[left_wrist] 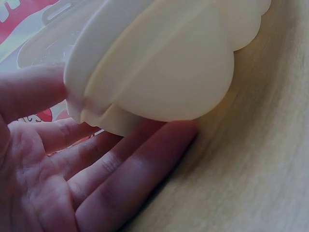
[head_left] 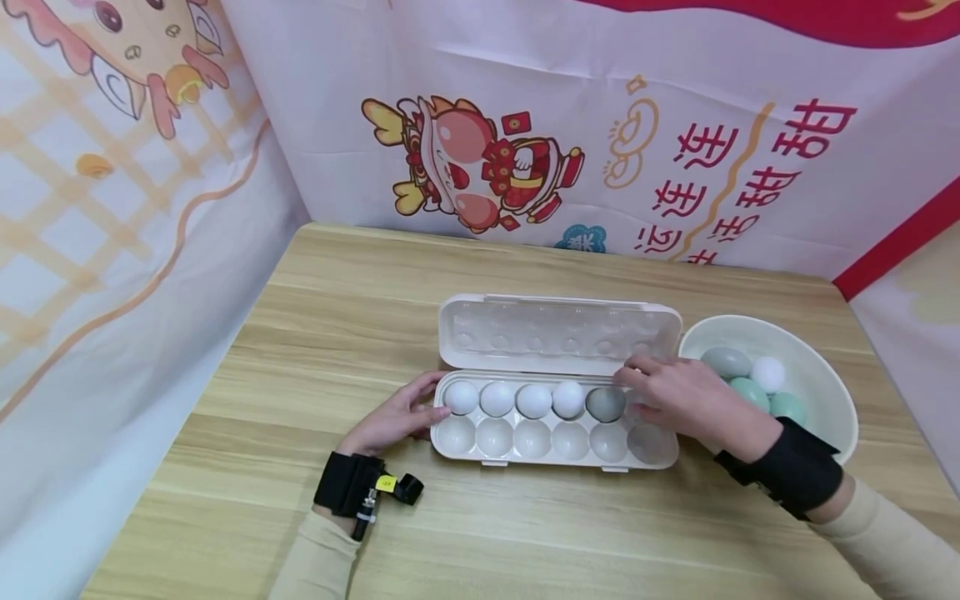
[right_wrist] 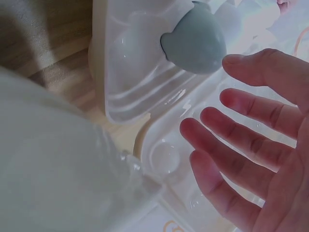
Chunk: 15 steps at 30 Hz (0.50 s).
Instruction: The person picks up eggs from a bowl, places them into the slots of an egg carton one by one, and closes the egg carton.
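A white plastic egg box (head_left: 555, 456) lies on the table with its lid (head_left: 558, 333) folded back. Several white eggs (head_left: 535, 401) fill the far row from the left, followed by a grey-green egg (head_left: 605, 404). The near row's cups hold nothing. My left hand (head_left: 401, 414) holds the box's left end, the thumb (left_wrist: 31, 92) at the rim and fingers underneath. Over the box's right end is my right hand (head_left: 678, 396), its fingers spread and holding nothing. In the right wrist view the thumb (right_wrist: 263, 70) is by the grey-green egg (right_wrist: 198, 41), touching or just off it.
A white bowl (head_left: 832, 392) stands right of the box, partly behind the right wrist. Inside it are a grey egg (head_left: 726, 362), a white egg (head_left: 768, 374) and two green eggs (head_left: 787, 407). Printed cloth (head_left: 330, 92) hangs along the table's far and left sides.
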Motion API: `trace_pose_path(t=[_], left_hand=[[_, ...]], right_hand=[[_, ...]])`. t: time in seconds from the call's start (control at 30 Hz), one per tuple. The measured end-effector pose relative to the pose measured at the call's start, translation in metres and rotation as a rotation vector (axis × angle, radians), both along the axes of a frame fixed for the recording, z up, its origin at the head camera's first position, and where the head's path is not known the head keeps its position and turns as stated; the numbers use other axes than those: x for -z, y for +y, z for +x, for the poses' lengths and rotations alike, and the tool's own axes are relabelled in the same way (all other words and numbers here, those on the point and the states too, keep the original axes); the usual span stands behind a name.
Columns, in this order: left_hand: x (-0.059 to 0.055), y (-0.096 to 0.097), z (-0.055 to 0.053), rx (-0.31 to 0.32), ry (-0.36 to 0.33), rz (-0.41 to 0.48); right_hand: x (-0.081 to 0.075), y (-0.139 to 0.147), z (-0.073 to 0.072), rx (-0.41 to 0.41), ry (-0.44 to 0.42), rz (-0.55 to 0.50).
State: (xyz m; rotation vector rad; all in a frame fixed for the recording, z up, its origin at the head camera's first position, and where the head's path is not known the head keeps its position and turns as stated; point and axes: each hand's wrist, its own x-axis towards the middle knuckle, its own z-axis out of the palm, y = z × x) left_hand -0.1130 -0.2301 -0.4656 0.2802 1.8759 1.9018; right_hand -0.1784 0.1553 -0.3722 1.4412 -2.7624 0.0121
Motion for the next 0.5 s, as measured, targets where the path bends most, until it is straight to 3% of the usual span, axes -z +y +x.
trace_pose_path(t=[0.5], left_hand=[[-0.003, 0.0, 0.0, -0.003, 0.002, -0.012]], right_hand=[[-0.016, 0.01, 0.001, 0.057, -0.008, 0.027]])
